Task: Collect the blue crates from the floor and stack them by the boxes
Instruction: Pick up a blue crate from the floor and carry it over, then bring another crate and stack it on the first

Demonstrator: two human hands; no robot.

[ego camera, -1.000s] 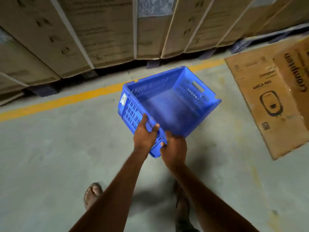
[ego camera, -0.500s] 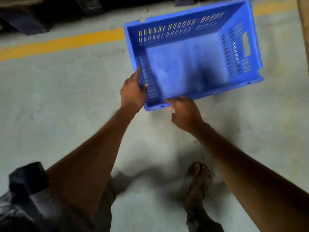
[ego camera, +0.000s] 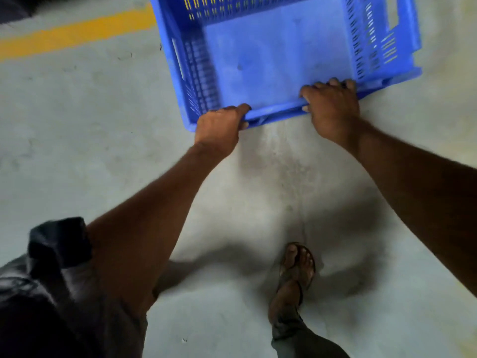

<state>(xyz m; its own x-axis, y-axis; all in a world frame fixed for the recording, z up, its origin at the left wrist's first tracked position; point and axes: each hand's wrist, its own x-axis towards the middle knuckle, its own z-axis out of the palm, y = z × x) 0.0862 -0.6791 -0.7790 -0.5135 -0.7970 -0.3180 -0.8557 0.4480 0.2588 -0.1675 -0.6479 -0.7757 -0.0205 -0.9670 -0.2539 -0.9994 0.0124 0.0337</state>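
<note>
An empty blue crate with slotted walls fills the upper middle of the head view, its open top toward me and low over the grey floor. My left hand grips the near rim close to its left corner. My right hand grips the same rim further right, fingers curled over the edge. The crate's far end runs out of the top of the frame. No boxes show in this view.
A yellow floor line runs across the upper left, passing behind the crate. My sandalled right foot stands on the concrete floor below the crate. Dark clothing fills the lower left corner.
The crate has come down and nearer, levelled with its opening up. My hands slid apart along the near rim. The view tilted down, so the cardboard boxes left the frame.
</note>
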